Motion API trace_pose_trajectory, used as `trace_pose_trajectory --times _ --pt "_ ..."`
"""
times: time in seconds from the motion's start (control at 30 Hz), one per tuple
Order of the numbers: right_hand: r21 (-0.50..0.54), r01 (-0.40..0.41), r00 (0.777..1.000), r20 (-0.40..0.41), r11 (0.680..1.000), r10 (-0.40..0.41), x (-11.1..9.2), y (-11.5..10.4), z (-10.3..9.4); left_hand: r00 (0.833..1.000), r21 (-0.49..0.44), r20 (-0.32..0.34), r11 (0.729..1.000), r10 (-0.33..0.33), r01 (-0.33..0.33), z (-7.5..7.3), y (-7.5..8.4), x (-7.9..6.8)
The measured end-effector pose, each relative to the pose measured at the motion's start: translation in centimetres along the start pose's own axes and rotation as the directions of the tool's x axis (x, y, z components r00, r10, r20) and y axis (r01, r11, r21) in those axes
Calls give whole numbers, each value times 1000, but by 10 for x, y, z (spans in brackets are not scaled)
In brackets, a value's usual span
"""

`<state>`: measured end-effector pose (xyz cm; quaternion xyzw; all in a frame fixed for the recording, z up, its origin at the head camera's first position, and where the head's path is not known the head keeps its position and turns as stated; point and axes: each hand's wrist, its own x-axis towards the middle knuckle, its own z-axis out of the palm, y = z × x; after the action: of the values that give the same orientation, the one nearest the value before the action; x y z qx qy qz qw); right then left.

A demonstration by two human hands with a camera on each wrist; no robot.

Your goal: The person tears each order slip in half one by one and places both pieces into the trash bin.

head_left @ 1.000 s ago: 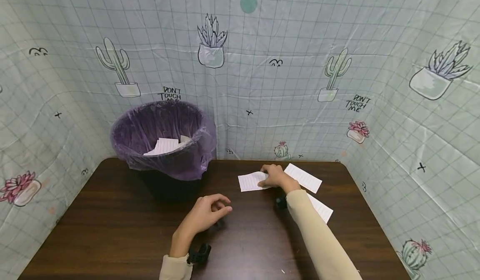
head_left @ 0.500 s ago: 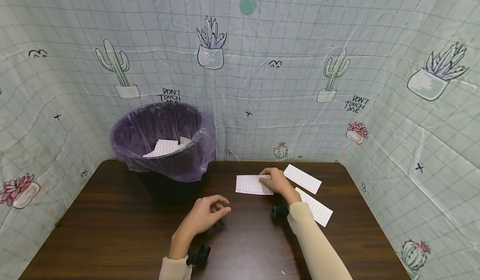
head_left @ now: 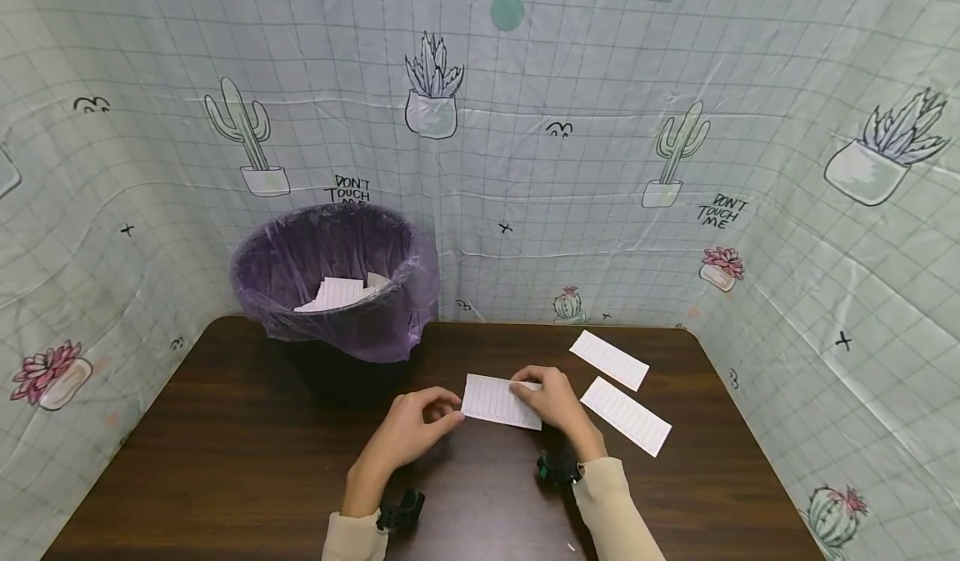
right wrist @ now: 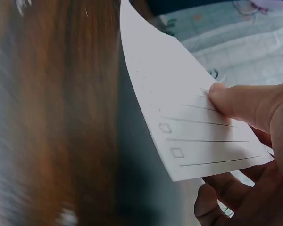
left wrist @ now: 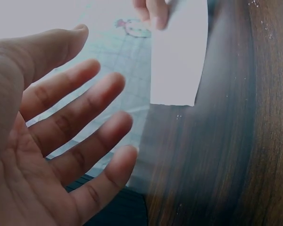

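Note:
My right hand (head_left: 551, 397) pinches a lined slip of paper (head_left: 495, 400) near its right end, thumb on top and fingers underneath. In the right wrist view the slip (right wrist: 179, 103) bows a little and shows ruled lines with small checkbox squares. My left hand (head_left: 416, 426) has its fingers apart and loosely bent, its fingertips right by the slip's left edge in the head view. From the left wrist, the hand (left wrist: 61, 122) holds nothing, and the paper (left wrist: 178, 56) hangs beyond the fingertips. Two more lined slips lie on the right: one at the back (head_left: 609, 360), one nearer (head_left: 626, 416).
A dark bin (head_left: 337, 369) with a purple liner (head_left: 408, 294) stands at the back left, with paper pieces (head_left: 339, 292) inside. The brown wooden table (head_left: 225, 478) meets a cactus-print cloth (head_left: 487, 169) behind and at both sides. A tiny white scrap (head_left: 571, 547) lies at the front.
My right hand has drawn the slip toward me and lifted it, bringing its left edge to my left fingertips. The left hand has stayed nearly still. Both slips at right are now uncovered.

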<state>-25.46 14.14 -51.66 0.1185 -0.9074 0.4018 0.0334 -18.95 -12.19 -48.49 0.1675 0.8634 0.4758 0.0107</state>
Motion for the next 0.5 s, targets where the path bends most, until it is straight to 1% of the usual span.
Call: trace_pose_trajectory --times 0.07,0.17,0.27,0.37,0.43,0.5 --pt "22 29 1000 -5 999 -29 -8 -3 3 1000 1 -21 1000 14 -14 1 -1 0" --pt "43 56 998 -6 998 -56 -19 -9 8 997 41 -67 999 39 -36 3 -1 -1" --pt "71 57 998 14 996 -58 -28 -15 13 992 81 -101 994 77 -69 5 1 -1" --pt "88 66 997 27 994 -68 -36 -22 17 990 78 -105 993 95 -87 7 5 -2" --pt "101 66 997 36 993 -70 -39 -26 19 990 56 -102 994 95 -90 8 6 -3" --pt "108 84 995 41 991 -89 -42 -30 21 992 40 -99 996 84 -81 8 7 -3"
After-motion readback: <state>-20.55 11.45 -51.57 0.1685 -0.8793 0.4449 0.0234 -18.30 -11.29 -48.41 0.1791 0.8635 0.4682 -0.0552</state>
